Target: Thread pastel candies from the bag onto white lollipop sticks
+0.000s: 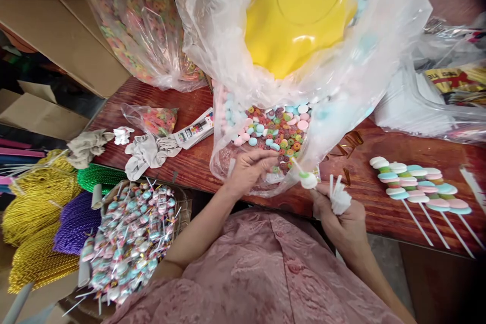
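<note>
My right hand [341, 217] is closed around a bundle of white sticks [339, 197]. It also holds one skewer whose tip points up to the left, threaded with a white marshmallow [308, 180] and a green gummy ring [304, 174]. Over the near edge of a clear plastic bag [224, 162], my left hand [250, 169] stretches its fingers toward gummy rings [283, 134]; nothing shows in them. Pink, blue and white marshmallows [252, 140] lie among the rings. On the right of the table rest several candy skewers [421, 187] with stacked marshmallows and gummies.
A yellow scalloped bowl [296, 15] sits upside down in the bag. Left are a large gummy-ring bag [140, 30] in a cardboard box [56, 30], crumpled cloths [142, 154] and a basket of wrapped skewers [132, 238]. A plastic-covered container [429, 101] stands at right.
</note>
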Motion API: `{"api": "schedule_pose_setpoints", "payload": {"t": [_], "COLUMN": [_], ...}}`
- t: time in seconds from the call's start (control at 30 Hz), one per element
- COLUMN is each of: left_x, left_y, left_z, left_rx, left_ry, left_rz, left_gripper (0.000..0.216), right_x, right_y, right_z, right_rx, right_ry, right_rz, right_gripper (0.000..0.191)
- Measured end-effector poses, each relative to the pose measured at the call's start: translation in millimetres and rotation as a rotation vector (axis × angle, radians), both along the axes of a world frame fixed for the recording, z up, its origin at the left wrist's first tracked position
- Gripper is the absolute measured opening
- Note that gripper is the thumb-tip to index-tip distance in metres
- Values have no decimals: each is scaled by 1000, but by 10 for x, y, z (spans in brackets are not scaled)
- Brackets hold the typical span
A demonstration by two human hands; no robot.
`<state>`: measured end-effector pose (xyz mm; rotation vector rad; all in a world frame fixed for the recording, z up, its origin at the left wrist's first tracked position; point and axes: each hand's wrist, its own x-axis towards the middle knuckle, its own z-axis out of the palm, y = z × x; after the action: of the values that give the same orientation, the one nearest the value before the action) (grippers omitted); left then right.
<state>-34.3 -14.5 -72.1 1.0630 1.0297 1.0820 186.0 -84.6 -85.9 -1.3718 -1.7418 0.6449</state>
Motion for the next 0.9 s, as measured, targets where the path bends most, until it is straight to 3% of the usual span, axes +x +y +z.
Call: {"api": "schedule_pose_setpoints", "payload": {"t": [0.07,0.17,0.27,0.37,0.43,0.53,0.6,0.8,0.9], "left_x": [-69,-51,17,26,5,-17,-10,11,-11], "left_y": [105,135,49,-25,-37,-22,-13,-13,-11], "left_z": [-21,-97,-172,-190,-164,-89,-42,-30,-29], "left_rx": [214,381,449,430,255,-40,-114,68,-43], "left_ry": [361,823,1006,805,487,12,-166,-135,-156], "left_rz": [10,-126,-140,-57,43,146,152,140,59], "left_gripper": [13,11,13,10,10,27,33,26,32], "right_x": [88,108,27,-25,-28,-38,-57,-36,-3], "right_y": [34,76,92,88,81,73,76,78,52], "right_z": [-8,9,51,65,54,44,50,18,-21], "right_rx": [1,67,108,110,110,110,110,207,304], "right_ry": [-39,-125,-160,-177,-187,-193,-194,-246,-262], "right_rz": [-53,-20,61,90,109,143,150,195,232], "right_gripper": [15,15,23,22,21,23,27,35,33]}}
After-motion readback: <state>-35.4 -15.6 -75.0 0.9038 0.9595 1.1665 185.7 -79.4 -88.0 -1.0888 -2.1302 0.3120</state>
